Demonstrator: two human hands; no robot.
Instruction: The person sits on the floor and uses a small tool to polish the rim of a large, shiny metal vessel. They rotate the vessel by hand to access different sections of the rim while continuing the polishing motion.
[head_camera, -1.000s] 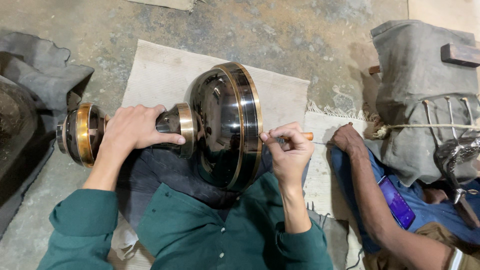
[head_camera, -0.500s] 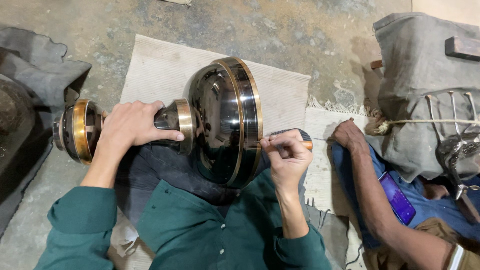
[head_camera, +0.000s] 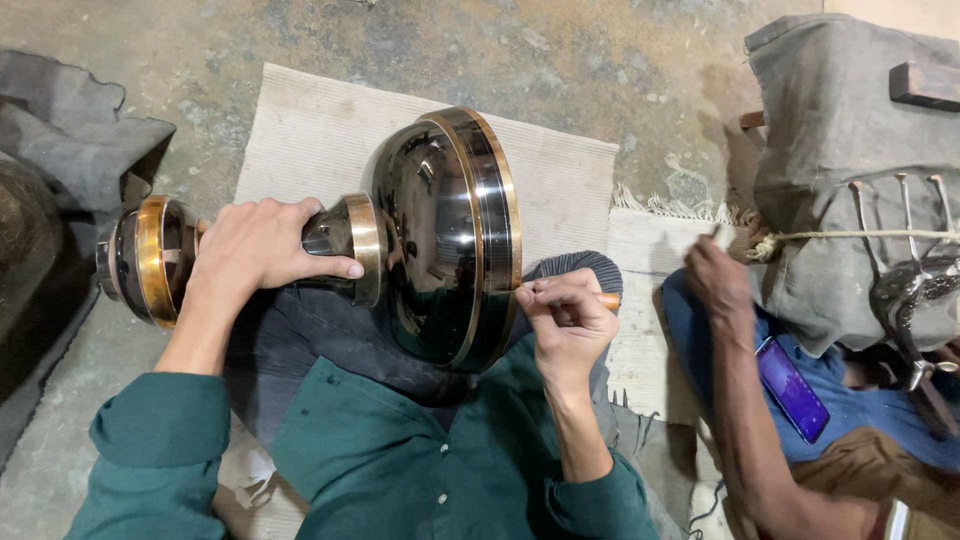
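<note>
Nearest, green sleeves and a green shirt front (head_camera: 400, 470), dark cloth over the lap (head_camera: 300, 340). Across that lap, lying on its side, a large dark metal vessel (head_camera: 440, 240): wide glossy black bowl part with mirror-like reflections, brass-coloured bands around its broad rim, a narrow neck ringed by a brass collar, then a smaller black-and-brass banded end (head_camera: 145, 260) out past the mat's left edge. Left hand (head_camera: 255, 250) wrapped over the neck, fingers curled and pressed together, thumb stretched toward the collar. Right hand (head_camera: 570, 320) closed in a pinch around a thin orange-handled tool (head_camera: 600, 299), tip set against the banded rim on the bowl's right side. Beneath, a pale woven mat (head_camera: 300, 140) on the rough concrete floor (head_camera: 620, 60), vessel roughly over the mat's near middle. To the right, just past the mat's fringed right edge, another person's hand (head_camera: 715, 280) and forearm resting on blue cloth, a purple phone (head_camera: 793, 388) on that lap. Farther right, a grey sack bundle (head_camera: 850, 150) tied with rope, metal hooks hanging beside it. At the far left, crumpled grey cloth (head_camera: 70, 150).
</note>
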